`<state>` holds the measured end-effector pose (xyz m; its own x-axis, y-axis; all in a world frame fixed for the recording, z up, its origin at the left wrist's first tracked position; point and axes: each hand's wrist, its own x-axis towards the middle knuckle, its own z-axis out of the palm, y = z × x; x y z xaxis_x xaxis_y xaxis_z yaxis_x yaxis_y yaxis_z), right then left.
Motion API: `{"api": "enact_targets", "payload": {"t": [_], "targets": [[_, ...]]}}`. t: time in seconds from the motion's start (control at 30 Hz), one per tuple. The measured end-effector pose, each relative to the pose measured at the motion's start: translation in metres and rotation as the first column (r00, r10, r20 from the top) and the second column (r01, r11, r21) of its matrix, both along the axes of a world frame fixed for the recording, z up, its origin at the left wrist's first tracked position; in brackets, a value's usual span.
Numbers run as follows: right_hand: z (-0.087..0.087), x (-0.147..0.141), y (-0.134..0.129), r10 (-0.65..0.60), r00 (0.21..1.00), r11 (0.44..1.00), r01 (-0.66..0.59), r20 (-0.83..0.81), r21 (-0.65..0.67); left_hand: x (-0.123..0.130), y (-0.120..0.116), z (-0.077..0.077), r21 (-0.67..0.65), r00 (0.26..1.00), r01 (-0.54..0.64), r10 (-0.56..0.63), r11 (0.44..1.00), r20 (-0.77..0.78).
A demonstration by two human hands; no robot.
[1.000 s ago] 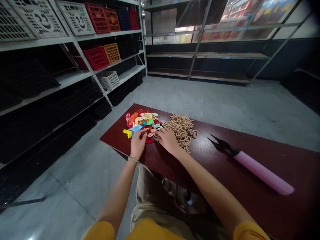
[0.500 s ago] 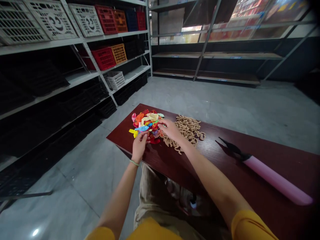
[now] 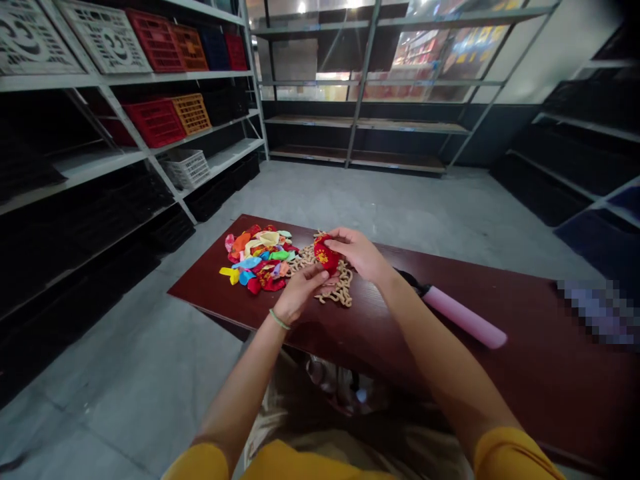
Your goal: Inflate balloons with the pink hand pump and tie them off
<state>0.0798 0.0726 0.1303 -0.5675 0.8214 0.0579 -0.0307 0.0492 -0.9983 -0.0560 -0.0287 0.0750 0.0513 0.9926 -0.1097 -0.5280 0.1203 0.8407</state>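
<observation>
A deflated red balloon (image 3: 325, 256) with a yellow print is stretched between my two hands, above the table. My left hand (image 3: 301, 291) pinches its lower edge, while my right hand (image 3: 361, 253) grips it near the upper right side. Under and behind them lies a heap of tan, curled, rope-like pieces (image 3: 343, 288), partly covered by my hands. To the left is a pile of deflated balloons (image 3: 260, 248) in red, blue, yellow, green and other colours. A balloon pump (image 3: 465, 317) with a pink barrel rests right of my right forearm, its black nozzle end partly hidden.
The dark red-brown table (image 3: 205, 288) runs from left to right before me. Shelving with plastic crates (image 3: 155, 122) stands on the left, and a metal rack (image 3: 400, 127) at the back. A blurred patch (image 3: 600, 310) lies at the table's right.
My hands have come away from the balloon pile, moving right over the tan pieces with a red balloon now held between them. The camera view has turned right.
</observation>
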Motion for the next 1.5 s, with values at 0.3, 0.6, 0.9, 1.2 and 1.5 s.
{"api": "enact_targets", "payload": {"t": [0.3, 0.6, 0.9, 1.2, 1.5], "targets": [[-0.004, 0.074, -0.012, -0.184, 0.980, 0.980, 0.177, 0.078, 0.090, 0.073, 0.007, -0.002, -0.125, 0.978, 0.210, -0.206, 0.970, 0.042], [-0.045, 0.134, -0.017, -0.302, 0.951, 0.953, 0.300, 0.060, 0.049, 0.123, -0.001, -0.016, -0.149, 0.863, 0.504, -0.490, 0.851, 0.122], [-0.068, 0.169, -0.021, -0.350, 0.900, 0.921, 0.279, 0.260, 0.273, 0.124, 0.006, -0.025, -0.169, 0.960, 0.265, -0.244, 0.949, 0.137], [-0.096, 0.261, -0.037, -0.694, 0.376, 0.668, 0.019, 0.614, 0.744, 0.084, 0.034, -0.033, -0.071, 0.988, -0.053, 0.063, 0.996, 0.144], [-0.088, 0.237, -0.075, -0.691, 0.395, 0.643, -0.046, 0.606, 0.764, 0.062, 0.054, -0.048, 0.139, 0.962, -0.241, 0.217, 0.961, 0.165]]}}
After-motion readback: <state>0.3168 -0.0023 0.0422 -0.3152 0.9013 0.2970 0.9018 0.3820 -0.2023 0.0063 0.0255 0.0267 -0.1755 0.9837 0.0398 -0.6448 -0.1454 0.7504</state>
